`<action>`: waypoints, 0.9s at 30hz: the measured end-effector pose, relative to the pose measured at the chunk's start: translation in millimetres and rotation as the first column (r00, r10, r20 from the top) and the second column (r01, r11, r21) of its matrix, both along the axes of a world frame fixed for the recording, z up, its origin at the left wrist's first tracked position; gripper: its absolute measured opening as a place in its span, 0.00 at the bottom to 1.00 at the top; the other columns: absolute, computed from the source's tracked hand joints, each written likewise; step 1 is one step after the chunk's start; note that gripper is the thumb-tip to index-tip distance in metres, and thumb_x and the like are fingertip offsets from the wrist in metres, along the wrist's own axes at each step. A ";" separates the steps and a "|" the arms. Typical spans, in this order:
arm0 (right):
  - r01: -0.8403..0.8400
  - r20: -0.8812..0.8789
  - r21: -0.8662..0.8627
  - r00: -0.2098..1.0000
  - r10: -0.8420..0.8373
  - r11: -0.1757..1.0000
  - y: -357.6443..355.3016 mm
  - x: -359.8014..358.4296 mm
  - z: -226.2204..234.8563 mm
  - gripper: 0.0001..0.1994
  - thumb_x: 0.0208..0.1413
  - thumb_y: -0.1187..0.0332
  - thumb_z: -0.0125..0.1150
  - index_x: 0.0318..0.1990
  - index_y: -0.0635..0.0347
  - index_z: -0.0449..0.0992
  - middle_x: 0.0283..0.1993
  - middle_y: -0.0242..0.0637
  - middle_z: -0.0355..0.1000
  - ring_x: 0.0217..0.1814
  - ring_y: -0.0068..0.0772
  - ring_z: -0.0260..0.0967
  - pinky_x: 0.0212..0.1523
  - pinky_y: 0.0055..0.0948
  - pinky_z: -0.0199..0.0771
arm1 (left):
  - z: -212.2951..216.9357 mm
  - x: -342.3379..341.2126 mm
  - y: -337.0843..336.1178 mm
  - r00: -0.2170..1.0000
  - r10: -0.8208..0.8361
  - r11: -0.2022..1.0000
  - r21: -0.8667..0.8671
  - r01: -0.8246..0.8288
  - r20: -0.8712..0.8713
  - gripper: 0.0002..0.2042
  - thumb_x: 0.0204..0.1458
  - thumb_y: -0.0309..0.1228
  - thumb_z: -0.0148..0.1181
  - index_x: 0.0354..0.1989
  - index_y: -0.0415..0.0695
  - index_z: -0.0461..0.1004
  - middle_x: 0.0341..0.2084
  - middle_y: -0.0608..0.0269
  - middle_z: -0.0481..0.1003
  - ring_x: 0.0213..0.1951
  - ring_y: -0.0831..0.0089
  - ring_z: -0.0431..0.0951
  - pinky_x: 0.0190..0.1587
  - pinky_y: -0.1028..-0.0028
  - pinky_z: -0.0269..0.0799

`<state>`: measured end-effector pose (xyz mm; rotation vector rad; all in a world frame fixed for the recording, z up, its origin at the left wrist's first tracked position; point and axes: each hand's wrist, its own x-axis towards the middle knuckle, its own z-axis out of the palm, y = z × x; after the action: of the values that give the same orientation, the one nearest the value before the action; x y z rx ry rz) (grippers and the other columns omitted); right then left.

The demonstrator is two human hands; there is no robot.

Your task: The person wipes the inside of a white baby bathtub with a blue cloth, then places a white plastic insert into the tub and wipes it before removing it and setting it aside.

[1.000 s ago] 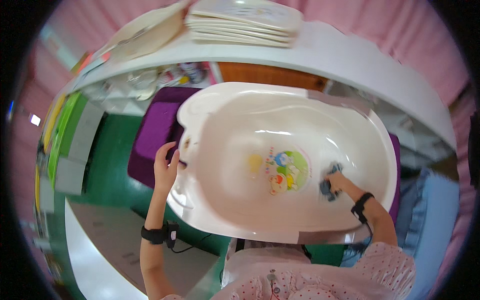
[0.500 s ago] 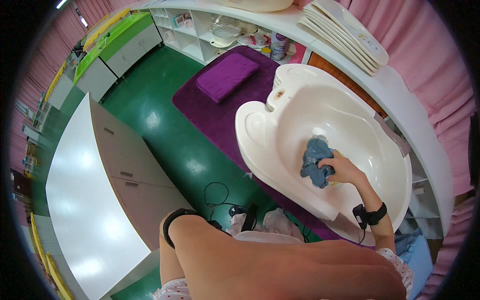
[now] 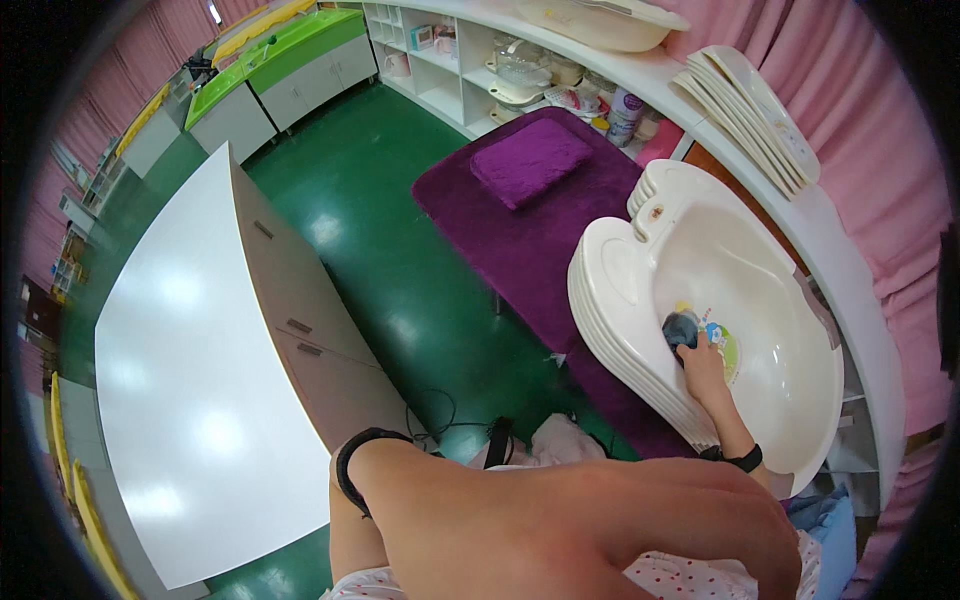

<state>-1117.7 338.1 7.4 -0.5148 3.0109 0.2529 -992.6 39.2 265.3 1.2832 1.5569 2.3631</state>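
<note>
My right hand (image 3: 703,372) reaches down into a white baby bathtub (image 3: 605,250), its fingers around a bunched blue-grey cloth (image 3: 681,332) against the tub's inner bottom. Beside the cloth, a colourful printed sticker (image 3: 728,350) shows on the tub floor. A dark band with a small device sits on my right wrist. Very close to the view along the lower edge, my left hand (image 3: 540,510) is raised with its fingers stretched toward the right; nothing shows in it, and its fingertips are partly out of sight. The tub is the top one of a stack.
The tubs rest on a purple-covered table (image 3: 480,230) with a purple pillow (image 3: 530,165). A white cabinet (image 3: 200,380) stands left. Behind, a white shelf unit (image 3: 440,85) holds containers, and white moulded panels (image 3: 750,120) lie stacked. A black cable (image 3: 430,395) loops on the floor.
The view has shifted left, so the tub appears farther right. My right hand has moved the cloth aside on the tub bottom, uncovering the sticker. My left hand stays raised, its fingers now more bent.
</note>
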 end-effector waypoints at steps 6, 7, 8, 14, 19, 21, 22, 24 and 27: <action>0.009 -0.114 0.163 0.993 0.010 0.987 -2.9 -7.2 -23.5 0.07 0.40 0.75 0.52 0.30 0.56 0.72 0.44 0.51 0.60 0.36 0.50 0.61 0.33 0.40 0.67 | 8.0 5.9 -27.5 0.978 0.067 0.989 -0.146 -0.039 0.197 0.09 0.38 0.26 0.48 0.26 0.31 0.69 0.36 0.48 0.68 0.41 0.59 0.71 0.48 0.69 0.65; 0.042 -0.097 0.152 0.995 -0.028 0.987 -4.6 -8.6 -22.7 0.07 0.40 0.75 0.52 0.30 0.56 0.73 0.45 0.51 0.60 0.36 0.50 0.61 0.34 0.40 0.67 | 0.2 -4.7 -22.2 0.993 0.051 0.991 -0.126 -0.037 0.110 0.09 0.39 0.25 0.49 0.26 0.31 0.69 0.36 0.48 0.68 0.41 0.59 0.71 0.48 0.69 0.64; 0.079 -0.081 0.142 0.994 -0.068 0.987 -4.6 -9.6 -21.2 0.06 0.41 0.74 0.51 0.29 0.56 0.73 0.45 0.51 0.61 0.36 0.50 0.62 0.35 0.40 0.67 | -7.5 -15.7 -16.3 0.999 0.032 0.994 -0.104 -0.030 0.024 0.08 0.40 0.25 0.50 0.26 0.31 0.70 0.37 0.48 0.68 0.41 0.59 0.71 0.48 0.69 0.64; 0.139 0.256 -0.409 0.966 -0.033 0.902 25.3 -19.9 23.9 0.12 0.29 0.77 0.55 0.28 0.57 0.73 0.39 0.47 0.64 0.38 0.44 0.64 0.39 0.34 0.67 | -36.5 -94.8 -17.8 0.852 -0.144 0.941 0.198 0.275 -0.503 0.22 0.55 0.42 0.40 0.29 0.33 0.73 0.33 0.37 0.68 0.37 0.50 0.71 0.41 0.59 0.67; 0.436 0.173 -0.748 0.856 -0.488 0.501 157.6 11.3 19.2 0.14 0.25 0.77 0.54 0.28 0.61 0.72 0.32 0.42 0.65 0.37 0.39 0.64 0.41 0.30 0.65 | -66.0 -152.8 -25.8 0.999 -0.031 0.956 -0.293 0.034 0.015 0.11 0.54 0.30 0.44 0.36 0.37 0.71 0.38 0.52 0.69 0.42 0.67 0.69 0.44 0.72 0.64; 0.461 -0.069 -0.707 0.710 -0.701 0.537 223.1 35.7 30.8 0.11 0.31 0.76 0.50 0.27 0.61 0.72 0.32 0.37 0.65 0.34 0.32 0.63 0.39 0.26 0.63 | -114.6 -187.2 -24.3 0.971 0.189 0.871 -0.482 -0.098 0.144 0.12 0.54 0.32 0.46 0.37 0.36 0.71 0.37 0.56 0.70 0.40 0.71 0.70 0.42 0.75 0.64; 0.525 -0.197 -0.623 0.613 -0.765 0.581 227.2 44.5 53.4 0.07 0.33 0.74 0.49 0.24 0.63 0.71 0.27 0.38 0.66 0.30 0.32 0.63 0.36 0.26 0.63 | -141.2 -204.8 -27.8 0.935 0.276 0.799 -0.593 -0.095 0.222 0.12 0.53 0.33 0.47 0.38 0.36 0.70 0.35 0.58 0.71 0.39 0.73 0.70 0.41 0.76 0.64; 0.502 -0.249 -0.685 0.520 -0.817 0.529 282.0 69.0 65.7 0.11 0.40 0.68 0.50 0.16 0.69 0.64 0.12 0.36 0.59 0.16 0.30 0.54 0.22 0.33 0.58 | -188.5 -234.7 -37.1 0.865 0.417 0.673 -0.735 -0.087 0.280 0.14 0.53 0.35 0.49 0.40 0.36 0.69 0.32 0.59 0.72 0.37 0.74 0.70 0.40 0.77 0.65; 0.736 -0.392 -0.588 0.104 -0.914 0.336 319.9 112.5 60.5 0.22 0.44 0.58 0.59 0.15 0.68 0.60 0.12 0.39 0.55 0.16 0.29 0.49 0.20 0.34 0.54 | -230.7 -281.1 -27.6 0.803 0.478 0.587 -0.810 0.010 0.356 0.18 0.51 0.39 0.51 0.44 0.36 0.66 0.31 0.57 0.72 0.37 0.72 0.71 0.40 0.76 0.65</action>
<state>-1005.2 658.0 67.9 1.7898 3.2992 -0.0835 -1273.7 11.7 34.6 0.1586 2.2154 1.4986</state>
